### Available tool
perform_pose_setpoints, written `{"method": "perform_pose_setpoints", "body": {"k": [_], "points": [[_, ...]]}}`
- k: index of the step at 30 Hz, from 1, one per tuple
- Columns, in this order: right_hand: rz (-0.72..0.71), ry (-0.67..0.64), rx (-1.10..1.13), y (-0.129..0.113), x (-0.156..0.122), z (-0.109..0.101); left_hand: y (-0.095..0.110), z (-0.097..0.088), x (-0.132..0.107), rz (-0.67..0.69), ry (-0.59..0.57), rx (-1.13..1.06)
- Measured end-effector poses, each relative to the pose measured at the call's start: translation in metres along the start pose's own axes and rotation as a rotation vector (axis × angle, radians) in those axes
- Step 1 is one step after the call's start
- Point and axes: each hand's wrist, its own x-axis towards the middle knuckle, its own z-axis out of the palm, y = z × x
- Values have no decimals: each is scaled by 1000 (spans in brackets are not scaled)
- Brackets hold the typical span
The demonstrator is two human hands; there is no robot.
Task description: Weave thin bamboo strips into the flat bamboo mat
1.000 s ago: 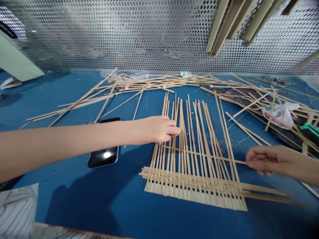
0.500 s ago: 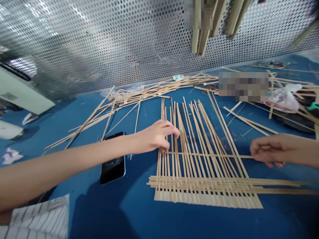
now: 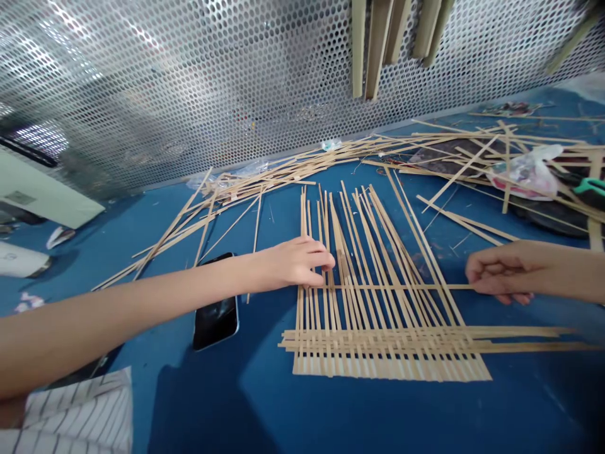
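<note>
My right hand (image 3: 501,271) pinches a crosswise bamboo strip (image 3: 401,287) over the upright strips (image 3: 359,239), my left hand (image 3: 295,263) curled narrowly at them.

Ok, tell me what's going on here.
Flat bamboo strips are being woven by hand on a blue table. The right hand pinches the end of a crosswise strip lying across the uprights, and the left hand sits at them. A woven band lies nearer the person; a phone sits under the left forearm.

Bright glare streaks the perforated metal panel (image 3: 198,82), soft shadows darken the blue tabletop (image 3: 378,410), and wide-angle distortion bows the edges.
</note>
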Motion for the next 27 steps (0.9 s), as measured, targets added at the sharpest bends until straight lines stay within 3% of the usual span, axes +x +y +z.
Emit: {"method": "perform_pose_setpoints", "body": {"k": [11,27], "points": [[4,26,26,-3,-2,2,9,-21,12,-31,-215,65],[11,101,-13,-8,-1,5,13,-14,4,-61,-196,40]]}}
